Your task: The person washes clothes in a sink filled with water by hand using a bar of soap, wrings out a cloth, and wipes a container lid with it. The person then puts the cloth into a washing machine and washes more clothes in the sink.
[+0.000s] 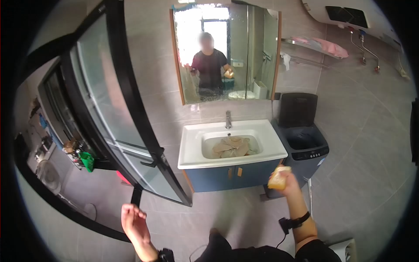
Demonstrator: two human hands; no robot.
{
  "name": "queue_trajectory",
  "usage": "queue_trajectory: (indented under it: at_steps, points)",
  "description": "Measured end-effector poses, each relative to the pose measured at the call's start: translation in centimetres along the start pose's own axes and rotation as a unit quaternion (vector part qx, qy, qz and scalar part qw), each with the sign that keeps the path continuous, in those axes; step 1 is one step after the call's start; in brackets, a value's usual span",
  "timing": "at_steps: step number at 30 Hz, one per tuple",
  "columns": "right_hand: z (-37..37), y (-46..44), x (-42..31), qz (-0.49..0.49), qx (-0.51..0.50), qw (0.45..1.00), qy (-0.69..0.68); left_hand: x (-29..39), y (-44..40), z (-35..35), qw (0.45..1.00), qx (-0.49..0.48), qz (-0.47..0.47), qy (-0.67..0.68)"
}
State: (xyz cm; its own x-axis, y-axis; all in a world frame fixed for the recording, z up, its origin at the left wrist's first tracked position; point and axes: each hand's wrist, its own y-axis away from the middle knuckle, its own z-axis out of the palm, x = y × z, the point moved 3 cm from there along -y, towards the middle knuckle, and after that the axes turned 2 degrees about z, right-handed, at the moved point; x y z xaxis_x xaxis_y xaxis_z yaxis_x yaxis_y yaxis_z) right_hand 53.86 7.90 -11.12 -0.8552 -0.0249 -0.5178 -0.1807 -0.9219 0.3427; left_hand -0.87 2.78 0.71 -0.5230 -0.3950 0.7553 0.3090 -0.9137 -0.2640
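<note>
My right hand (286,183) is raised in front of the vanity's right side, closed around a yellow block (278,178) with a whitish top; it looks like a bar of soap. Lower left, my left hand (134,222) is held up in the air near the door, its fingers loosely bent, with nothing visible in it. Ahead stands a white sink (192,150) with water in its basin. Bunched beige cloth (231,146) lies in that water, partly above the surface. Neither hand touches the sink.
A chrome faucet (228,119) rises behind the basin, below a mirror (238,56). Right of the vanity stands a dark washing machine (305,142), lid up. An open glass door (109,83) is at left. A water heater (349,15) hangs upper right.
</note>
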Motion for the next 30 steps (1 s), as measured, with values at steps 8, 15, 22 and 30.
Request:
queue_trajectory:
  at_steps: [8, 15, 22, 30]
  points:
    - [12.1, -9.3, -16.6, -0.233, 0.128, 0.949, 0.173, -19.3, -24.9, 16.6, 0.964, -0.163, -0.205, 0.052]
    - [16.5, -27.0, -12.7, -0.085, 0.035, 0.926, 0.367, -48.5, -32.8, 22.7, 0.893, -0.149, -0.424, -0.027]
    - [-1.1, -56.3, 2.5, -0.094, 0.071, 0.878, 0.464, -70.2, -30.7, 23.7, 0.741, -0.366, -0.137, -0.547]
    - [-4.0, -62.5, 8.6, -0.007, 0.171, 0.550, 0.818, -82.8, -31.2, 21.3, 0.586, -0.486, -0.143, -0.632]
